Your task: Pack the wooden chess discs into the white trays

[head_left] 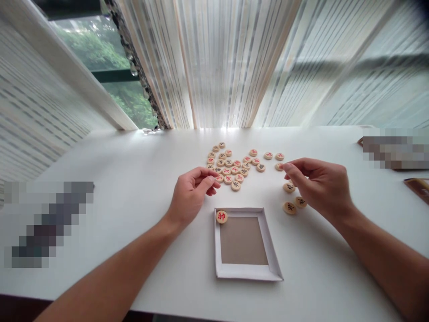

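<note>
Several round wooden chess pieces (231, 165) with red or black characters lie scattered on the white table (134, 188). My left hand (192, 192) hovers at the near edge of the pile, fingers curled with the tips pinched together by a piece. My right hand (318, 181) reaches left, thumb and forefinger pinching a piece (279, 167) at the pile's right end. Three black-marked pieces (290, 207) lie under and beside that hand. A shallow white cardboard tray (246, 273) sits in front of me, with one red-marked piece (221, 217) in its far left corner.
Striped curtains (217, 62) hang behind the table's far edge, with a window (110, 71) at the left. Blurred objects lie at the left (47, 223) and far right (395, 152). A brown object (418, 188) sits at the right edge.
</note>
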A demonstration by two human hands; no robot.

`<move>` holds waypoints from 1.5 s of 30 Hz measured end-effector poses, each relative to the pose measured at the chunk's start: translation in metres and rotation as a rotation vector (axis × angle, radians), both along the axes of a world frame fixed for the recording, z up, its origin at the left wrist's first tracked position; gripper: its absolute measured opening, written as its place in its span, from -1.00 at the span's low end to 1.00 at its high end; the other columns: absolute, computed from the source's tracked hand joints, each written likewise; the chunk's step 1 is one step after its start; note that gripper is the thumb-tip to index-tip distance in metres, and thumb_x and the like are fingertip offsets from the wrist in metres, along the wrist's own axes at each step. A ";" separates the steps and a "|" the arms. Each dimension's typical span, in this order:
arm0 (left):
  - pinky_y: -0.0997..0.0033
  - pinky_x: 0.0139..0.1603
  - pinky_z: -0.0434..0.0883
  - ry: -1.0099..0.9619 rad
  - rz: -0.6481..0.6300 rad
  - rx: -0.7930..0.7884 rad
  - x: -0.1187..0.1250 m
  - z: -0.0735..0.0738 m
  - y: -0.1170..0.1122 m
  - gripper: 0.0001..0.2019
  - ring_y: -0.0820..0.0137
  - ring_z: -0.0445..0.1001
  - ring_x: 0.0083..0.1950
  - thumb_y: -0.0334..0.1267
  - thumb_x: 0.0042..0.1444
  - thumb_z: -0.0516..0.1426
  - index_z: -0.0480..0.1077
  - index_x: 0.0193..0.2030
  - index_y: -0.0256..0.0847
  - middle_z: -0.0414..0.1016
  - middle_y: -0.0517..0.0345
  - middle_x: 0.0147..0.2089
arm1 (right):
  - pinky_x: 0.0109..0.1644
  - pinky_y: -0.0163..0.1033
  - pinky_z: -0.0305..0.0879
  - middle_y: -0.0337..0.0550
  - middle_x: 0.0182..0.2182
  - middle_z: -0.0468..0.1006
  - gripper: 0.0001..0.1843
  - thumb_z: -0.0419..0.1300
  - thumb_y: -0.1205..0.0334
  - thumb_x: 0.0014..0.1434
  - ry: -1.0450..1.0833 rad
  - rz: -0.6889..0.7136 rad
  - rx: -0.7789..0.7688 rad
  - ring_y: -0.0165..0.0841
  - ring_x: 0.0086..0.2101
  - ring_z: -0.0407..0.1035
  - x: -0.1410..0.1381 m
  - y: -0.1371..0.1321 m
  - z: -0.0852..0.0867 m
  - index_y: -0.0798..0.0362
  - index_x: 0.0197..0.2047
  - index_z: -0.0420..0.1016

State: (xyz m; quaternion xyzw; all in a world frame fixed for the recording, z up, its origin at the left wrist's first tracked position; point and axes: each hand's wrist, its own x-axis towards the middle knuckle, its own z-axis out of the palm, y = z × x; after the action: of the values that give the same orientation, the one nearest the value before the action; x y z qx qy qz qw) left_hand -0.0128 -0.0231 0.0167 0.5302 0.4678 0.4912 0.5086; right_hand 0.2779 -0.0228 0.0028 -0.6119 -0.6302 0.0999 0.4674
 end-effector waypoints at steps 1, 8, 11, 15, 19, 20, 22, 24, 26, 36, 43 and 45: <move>0.38 -0.24 0.51 0.002 0.001 0.001 0.000 0.000 0.000 -0.87 0.40 0.54 -0.38 -0.25 0.16 0.28 0.60 -0.22 -0.26 0.66 0.11 -0.38 | -0.44 -0.23 0.29 -0.16 -0.54 0.64 -0.74 0.34 0.03 0.24 -0.002 -0.009 -0.002 -0.32 -0.56 0.40 0.000 -0.001 0.001 0.02 -0.36 0.70; 0.42 -0.28 0.51 0.012 -0.007 -0.006 0.002 -0.001 -0.001 -0.90 0.42 0.55 -0.38 -0.30 0.17 0.24 0.58 -0.24 -0.26 0.65 0.10 -0.38 | -0.47 -0.23 0.31 -0.08 -0.50 0.68 -0.74 0.37 0.05 0.16 -0.037 -0.061 -0.052 -0.31 -0.57 0.47 0.002 -0.003 -0.001 0.08 -0.31 0.76; 0.43 -0.28 0.51 0.002 -0.014 -0.009 0.002 -0.001 -0.002 -0.91 0.43 0.54 -0.39 -0.33 0.18 0.23 0.58 -0.24 -0.26 0.64 0.10 -0.38 | -0.48 -0.22 0.32 -0.06 -0.50 0.69 -0.73 0.38 0.02 0.13 -0.049 -0.074 -0.055 -0.27 -0.57 0.50 0.004 -0.002 -0.004 0.06 -0.31 0.76; 0.44 -0.28 0.51 -0.012 -0.022 -0.007 0.002 -0.002 -0.003 -0.92 0.44 0.54 -0.38 -0.36 0.19 0.22 0.58 -0.24 -0.26 0.64 0.10 -0.38 | -0.46 -0.17 0.36 -0.04 -0.49 0.70 -0.70 0.38 -0.03 0.09 -0.060 -0.092 -0.054 -0.23 -0.56 0.52 0.005 -0.001 -0.005 0.04 -0.32 0.76; 0.43 -0.29 0.51 -0.012 -0.026 -0.004 0.002 -0.002 -0.003 -0.92 0.43 0.54 -0.38 -0.36 0.19 0.23 0.58 -0.25 -0.26 0.64 0.09 -0.38 | -0.53 -0.17 0.30 -0.08 -0.53 0.68 -0.66 0.37 -0.09 0.07 -0.065 -0.098 -0.067 -0.28 -0.62 0.41 0.005 -0.002 -0.004 0.02 -0.34 0.76; 0.43 -0.28 0.51 -0.010 -0.026 -0.004 0.002 -0.002 -0.002 -0.92 0.43 0.54 -0.38 -0.37 0.19 0.22 0.58 -0.25 -0.26 0.64 0.09 -0.38 | -0.52 -0.18 0.31 -0.08 -0.52 0.68 -0.67 0.37 -0.09 0.06 -0.065 -0.101 -0.068 -0.28 -0.61 0.42 0.005 -0.003 -0.003 0.02 -0.33 0.76; 0.42 -0.27 0.52 -0.006 -0.023 -0.003 0.002 -0.002 -0.002 -0.91 0.43 0.54 -0.38 -0.36 0.20 0.22 0.59 -0.24 -0.26 0.65 0.08 -0.37 | -0.50 -0.19 0.33 -0.06 -0.51 0.68 -0.69 0.37 -0.06 0.07 -0.067 -0.096 -0.071 -0.26 -0.58 0.46 0.004 -0.003 -0.002 0.01 -0.33 0.76; 0.41 -0.27 0.52 -0.002 -0.018 -0.003 0.002 -0.002 -0.002 -0.91 0.43 0.54 -0.38 -0.35 0.20 0.22 0.59 -0.24 -0.25 0.65 0.09 -0.37 | -0.49 -0.20 0.35 -0.05 -0.50 0.69 -0.73 0.39 -0.02 0.09 -0.059 -0.088 -0.073 -0.25 -0.56 0.50 0.003 -0.003 -0.001 0.01 -0.33 0.76; 0.41 -0.27 0.51 0.004 -0.014 -0.005 0.002 -0.002 -0.002 -0.91 0.42 0.55 -0.38 -0.33 0.19 0.23 0.58 -0.24 -0.25 0.65 0.10 -0.37 | -0.48 -0.20 0.35 -0.05 -0.50 0.69 -0.76 0.40 0.02 0.11 -0.040 -0.080 -0.079 -0.25 -0.56 0.51 0.001 -0.003 -0.001 0.02 -0.33 0.75; 0.41 -0.26 0.50 0.028 -0.017 0.004 0.000 0.000 -0.001 -0.86 0.42 0.53 -0.38 -0.24 0.17 0.29 0.60 -0.22 -0.27 0.66 0.11 -0.37 | -0.48 -0.23 0.27 -0.16 -0.54 0.62 -0.73 0.34 0.03 0.26 0.017 0.053 -0.009 -0.34 -0.59 0.37 -0.005 -0.002 0.001 0.02 -0.38 0.68; 0.37 -0.25 0.50 0.051 0.006 0.013 0.000 0.001 0.002 -0.84 0.38 0.54 -0.38 -0.20 0.14 0.31 0.60 -0.23 -0.26 0.66 0.11 -0.37 | -0.51 -0.24 0.22 -0.19 -0.56 0.58 -0.73 0.31 0.07 0.29 0.004 0.104 0.013 -0.36 -0.59 0.34 -0.006 -0.001 0.000 0.02 -0.39 0.66; 0.35 -0.25 0.51 0.059 0.010 0.010 0.000 0.001 0.002 -0.84 0.37 0.55 -0.38 -0.20 0.14 0.32 0.60 -0.24 -0.25 0.67 0.11 -0.38 | -0.53 -0.25 0.20 -0.19 -0.56 0.57 -0.72 0.32 0.06 0.29 0.005 0.101 0.010 -0.37 -0.60 0.31 -0.006 -0.001 0.001 0.03 -0.39 0.66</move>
State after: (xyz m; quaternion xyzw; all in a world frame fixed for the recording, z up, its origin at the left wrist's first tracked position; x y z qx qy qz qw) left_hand -0.0130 -0.0211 0.0176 0.5448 0.4827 0.4802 0.4895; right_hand 0.2723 -0.0241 0.0034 -0.5764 -0.6598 0.1217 0.4665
